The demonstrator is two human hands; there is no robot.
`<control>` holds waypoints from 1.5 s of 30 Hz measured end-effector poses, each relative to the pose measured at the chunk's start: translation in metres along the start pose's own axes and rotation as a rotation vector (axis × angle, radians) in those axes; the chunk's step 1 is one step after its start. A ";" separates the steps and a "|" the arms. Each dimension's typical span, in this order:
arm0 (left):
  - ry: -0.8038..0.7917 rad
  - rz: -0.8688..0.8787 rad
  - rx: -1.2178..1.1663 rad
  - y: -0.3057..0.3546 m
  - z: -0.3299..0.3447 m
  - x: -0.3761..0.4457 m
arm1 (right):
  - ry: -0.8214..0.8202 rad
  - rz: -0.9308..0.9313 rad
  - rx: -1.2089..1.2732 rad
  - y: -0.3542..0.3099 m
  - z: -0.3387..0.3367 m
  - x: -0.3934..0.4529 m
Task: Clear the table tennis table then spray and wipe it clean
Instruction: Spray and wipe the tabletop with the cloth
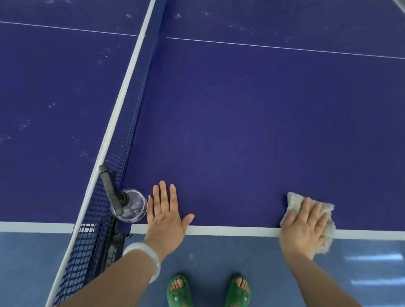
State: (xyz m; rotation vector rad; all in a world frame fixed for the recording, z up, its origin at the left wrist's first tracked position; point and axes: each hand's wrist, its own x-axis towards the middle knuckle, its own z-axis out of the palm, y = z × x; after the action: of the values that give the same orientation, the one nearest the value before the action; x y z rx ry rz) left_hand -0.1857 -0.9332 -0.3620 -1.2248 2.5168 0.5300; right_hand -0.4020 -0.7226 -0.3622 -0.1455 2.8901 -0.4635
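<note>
Pale blue floor (214, 259) runs along the near edge, glossy with window reflections at the right, and two feet in green sandals (209, 295) stand on it just short of the bench. Above them the white border line of the blue bench (244, 136) crosses from left to right. On that near edge, the left hand (166, 215) lies flat with fingers straight and spread, thumb out to the right, palm on the blue surface and wrist over the white line; a pale bangle (144, 258) circles the wrist. Well to the right, the right hand (306, 227) presses flat, fingers spread and holding nothing closed, on a crumpled grey cloth (311, 206) that overhangs the bench edge at its near right corner. Just left of the left hand, close enough that touching cannot be ruled out, stands a clear spray bottle (133, 207) with a dark trigger head (110, 188), beside the near end of the net (127, 135). The dark mesh with its white top tape runs from near left up toward the far middle, dividing the bench. A thin white centre line crosses both halves farther away. Faint whitish smudges (10, 134) mark the left half and the far part of the right half, while the blue between the hands looks even.
</note>
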 end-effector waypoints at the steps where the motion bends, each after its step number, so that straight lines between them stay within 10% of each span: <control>1: 0.010 0.004 -0.001 0.000 0.001 0.000 | -0.016 -0.035 -0.020 -0.011 0.006 -0.012; 9: 0.041 0.018 -0.003 -0.003 0.005 0.002 | -0.265 -0.842 -0.255 -0.015 0.024 -0.058; 19: 0.009 -0.069 0.048 0.012 -0.012 0.003 | 0.136 -0.382 -0.022 0.050 -0.032 0.004; 24: -0.070 -0.106 0.163 0.060 -0.022 -0.007 | -0.013 -0.341 0.125 0.075 -0.054 0.019; 33: -0.115 0.446 0.297 0.217 -0.009 -0.033 | -0.152 -0.239 0.127 0.170 -0.110 0.047; 45: -0.273 0.757 0.278 0.467 0.013 -0.072 | -0.119 0.089 0.384 0.329 -0.217 0.100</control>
State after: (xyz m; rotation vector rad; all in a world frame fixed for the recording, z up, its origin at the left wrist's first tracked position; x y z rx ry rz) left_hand -0.5138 -0.6114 -0.2514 -0.0611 2.6236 0.4370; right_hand -0.5682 -0.3602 -0.2845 0.0159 2.6206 -0.9432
